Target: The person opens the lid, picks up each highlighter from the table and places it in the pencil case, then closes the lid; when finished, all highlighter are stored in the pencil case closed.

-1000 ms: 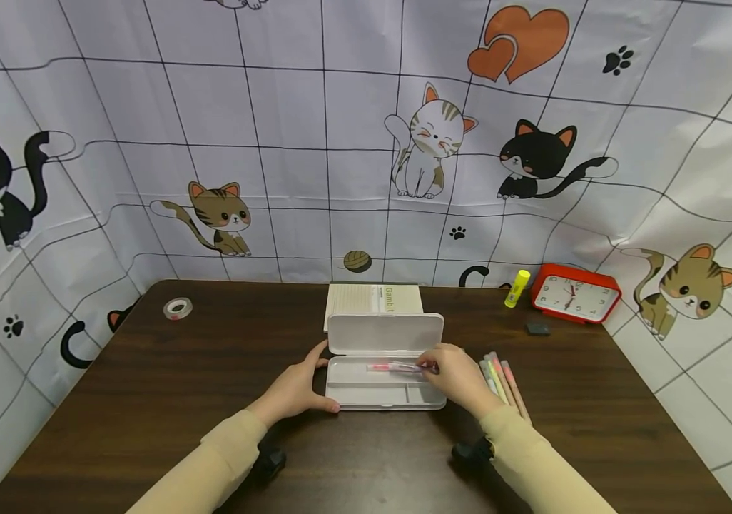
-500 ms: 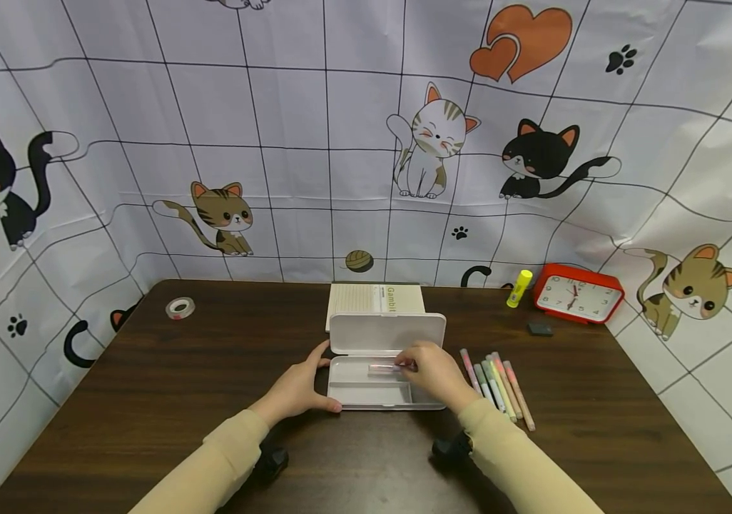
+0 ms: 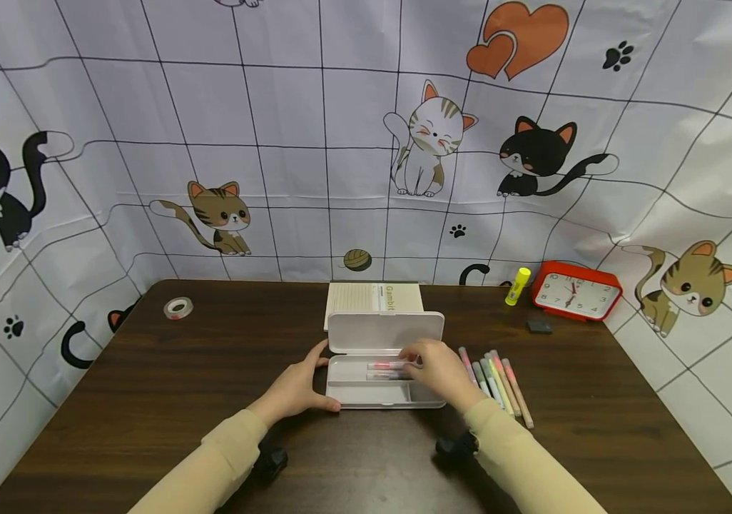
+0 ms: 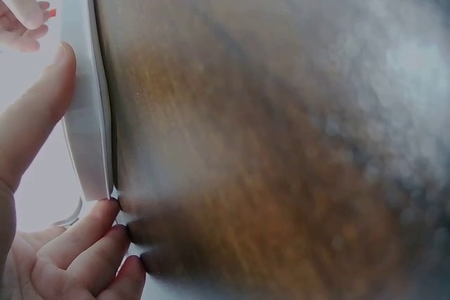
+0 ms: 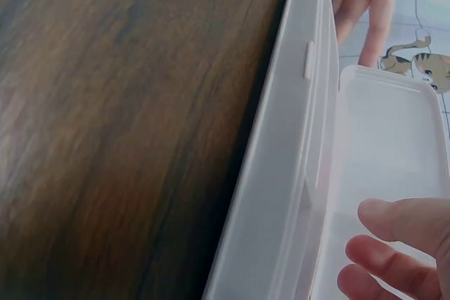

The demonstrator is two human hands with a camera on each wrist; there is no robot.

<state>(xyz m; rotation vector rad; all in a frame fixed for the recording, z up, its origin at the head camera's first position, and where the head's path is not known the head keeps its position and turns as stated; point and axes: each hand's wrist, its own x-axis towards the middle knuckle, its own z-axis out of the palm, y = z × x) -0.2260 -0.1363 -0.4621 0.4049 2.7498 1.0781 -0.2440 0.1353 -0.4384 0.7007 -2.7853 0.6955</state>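
Observation:
A white pencil case [image 3: 366, 401] lies open at the middle of the dark wooden table [image 3: 148, 400], its lid [image 3: 385, 332] standing upright. My left hand [image 3: 295, 389] holds the case's left end, thumb at the back corner and fingers [image 4: 84, 244] at the front corner. My right hand [image 3: 439, 371] is over the case's right part, its fingers curled round the end of a pink pen [image 3: 384, 365] in the long compartment. A second pen [image 3: 385, 375] lies just in front of it. The right wrist view shows the case's side wall [image 5: 281, 194] and my right fingers [image 5: 394, 244] above the tray.
Several pastel pens [image 3: 497, 382] lie in a row right of the case. A notebook [image 3: 372, 298] lies behind the lid. A tape roll [image 3: 178, 308] sits at the back left. A yellow glue stick [image 3: 520, 284], a red clock [image 3: 574, 296] and a dark eraser [image 3: 538, 327] are at the back right.
My right hand has moved left over the case with the pink pen, uncovering the row of pens beside it. The left hand has kept its hold on the case.

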